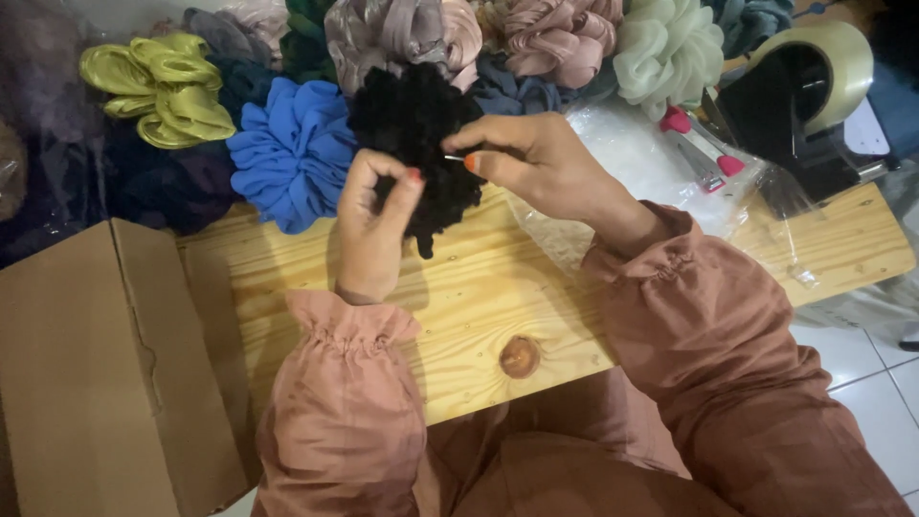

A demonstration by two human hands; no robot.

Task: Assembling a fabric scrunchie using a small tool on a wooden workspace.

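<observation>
A fluffy black scrunchie (416,129) is held up over a low wooden table (498,287). My left hand (369,230) pinches its lower edge between thumb and fingers. My right hand (536,163) grips its right side, with a thin metal needle or pin showing between thumb and forefinger. Both sleeves are dusty pink with gathered cuffs.
Many scrunchies lie piled at the table's far edge: a blue one (292,148), an olive-yellow satin one (163,86), pale pink (560,38) and pale green (670,48). A cardboard box (96,364) stands at left. A tape dispenser (804,86) and clear plastic bags (632,163) lie at right.
</observation>
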